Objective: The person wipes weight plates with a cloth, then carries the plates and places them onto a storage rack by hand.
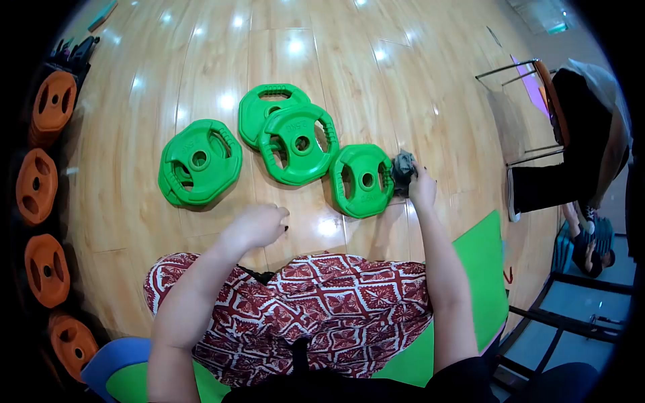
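Observation:
My right hand (423, 189) is closed on a crumpled dark grey cloth (403, 169), just beside the right rim of a green weight plate (367, 196). That plate lies flat on the floor. My left hand (259, 225) hovers over the floor near my knees, loosely curled, thumb and finger apart, with nothing seen in it. Ahead of it, another green plate (295, 171) partly overlaps a green plate (259, 107) behind it. Farther left, a green plate (222, 171) rests on another one that shows only at its edges.
Orange weight plates (47, 269) stand in a rack along the left. A green mat (480, 282) lies beneath me. To the right, a person in dark trousers (537, 188) is by a chair (551, 101); another person (590, 258) is farther off.

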`<state>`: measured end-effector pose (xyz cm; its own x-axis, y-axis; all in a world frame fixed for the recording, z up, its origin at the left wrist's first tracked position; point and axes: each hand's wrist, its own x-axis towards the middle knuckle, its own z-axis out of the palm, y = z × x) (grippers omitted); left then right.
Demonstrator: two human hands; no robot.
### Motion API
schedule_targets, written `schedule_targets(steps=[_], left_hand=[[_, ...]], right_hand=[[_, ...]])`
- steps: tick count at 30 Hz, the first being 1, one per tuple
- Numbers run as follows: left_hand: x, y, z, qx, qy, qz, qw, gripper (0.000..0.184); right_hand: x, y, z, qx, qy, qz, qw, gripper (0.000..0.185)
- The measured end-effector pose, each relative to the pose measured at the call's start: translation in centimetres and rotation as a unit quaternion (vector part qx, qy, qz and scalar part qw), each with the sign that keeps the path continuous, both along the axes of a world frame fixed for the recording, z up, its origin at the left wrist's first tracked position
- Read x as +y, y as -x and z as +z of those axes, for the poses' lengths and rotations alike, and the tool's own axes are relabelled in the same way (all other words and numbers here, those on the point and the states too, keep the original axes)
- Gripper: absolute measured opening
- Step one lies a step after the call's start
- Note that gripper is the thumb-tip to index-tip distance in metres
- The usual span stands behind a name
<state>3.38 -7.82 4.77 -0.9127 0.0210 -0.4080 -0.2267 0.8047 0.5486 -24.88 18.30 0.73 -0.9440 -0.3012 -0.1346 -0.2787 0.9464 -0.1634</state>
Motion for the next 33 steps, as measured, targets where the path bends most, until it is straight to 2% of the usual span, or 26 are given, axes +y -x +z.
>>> schedule_targets(steps=[2, 4, 5, 6, 7, 8, 12, 15, 17, 19, 21, 23, 24, 26, 29, 30, 31, 33], left_hand=[[-0.5, 0.6, 0.7, 0.042, 0.031, 0.043, 0.998, 0.029], [-0.9, 0.9, 0.8, 0.058, 0.043, 0.044, 0.996, 0.029], [-1.0, 1.0, 0.9, 0.074, 0.054, 0.042, 0.995, 0.029], [-1.0, 1.0, 0.9, 0.079, 0.058, 0.040, 0.994, 0.029], [-1.1, 1.0, 1.0, 0.071, 0.049, 0.037, 0.996, 0.029], [-1.0, 1.1, 1.1, 0.061, 0.038, 0.032, 0.997, 0.029], [-1.2, 0.9, 0.8, 0.026, 0.035, 0.021, 0.999, 0.029], [-1.7, 0.9, 0.0, 0.027, 0.035, 0.016, 0.999, 0.030], [-1.9, 1.0, 0.1, 0.022, 0.037, 0.030, 0.999, 0.031], [-2.0, 1.1, 0.3, 0.023, 0.043, 0.031, 0.998, 0.031], [-2.0, 1.1, 0.6, 0.023, 0.051, 0.034, 0.998, 0.031], [-1.8, 1.1, 0.7, 0.024, 0.059, 0.030, 0.998, 0.032], [-1.7, 1.0, 0.6, 0.024, 0.057, 0.028, 0.998, 0.032], [-1.7, 1.1, 0.3, 0.016, 0.061, 0.018, 0.998, 0.032], [-1.8, 1.1, 0.5, 0.029, 0.057, 0.028, 0.998, 0.032], [-1.7, 1.0, 0.6, 0.029, 0.058, 0.030, 0.997, 0.032], [-1.6, 1.1, 0.7, 0.018, 0.065, 0.026, 0.997, 0.032], [-1.4, 1.1, 0.7, 0.008, 0.073, 0.018, 0.997, 0.031]], right_hand=[[-1.7, -0.9, 1.0, 0.126, 0.142, 0.081, 0.978, 0.032], [-4.4, -2.4, 2.0, 0.113, 0.252, 0.220, 0.936, 0.033], [-5.6, -3.0, 1.7, 0.112, 0.245, 0.309, 0.912, 0.038], [-6.4, -4.4, 2.2, 0.028, 0.110, 0.295, 0.949, 0.039], [-5.8, -5.3, -0.5, 0.088, 0.074, 0.362, 0.925, 0.041], [-6.1, -6.1, -1.3, 0.045, 0.100, 0.300, 0.948, 0.041], [-5.7, -5.0, 1.0, 0.022, 0.075, 0.290, 0.954, 0.040], [-4.4, -2.9, 2.6, 0.032, 0.048, 0.235, 0.970, 0.043], [-3.2, -1.7, 4.3, -0.024, 0.043, 0.108, 0.993, 0.050], [-1.5, -1.8, 6.1, -0.045, 0.032, 0.143, 0.988, 0.058], [-0.1, -3.3, 7.8, -0.149, -0.090, 0.147, 0.974, 0.067], [0.9, -4.1, 7.0, -0.235, -0.135, 0.162, 0.949, 0.070], [1.6, -3.9, 6.2, -0.236, -0.135, 0.160, 0.949, 0.070], [2.7, -3.1, 5.0, -0.255, -0.091, 0.189, 0.944, 0.066], [0.7, -3.6, 6.9, -0.294, -0.067, 0.170, 0.938, 0.061], [0.2, -4.1, 6.8, -0.276, -0.063, 0.191, 0.940, 0.047], [-0.5, -4.5, 6.8, -0.273, -0.062, 0.191, 0.941, 0.047], [-1.6, -5.4, 7.1, -0.361, -0.157, 0.172, 0.903, 0.045]])
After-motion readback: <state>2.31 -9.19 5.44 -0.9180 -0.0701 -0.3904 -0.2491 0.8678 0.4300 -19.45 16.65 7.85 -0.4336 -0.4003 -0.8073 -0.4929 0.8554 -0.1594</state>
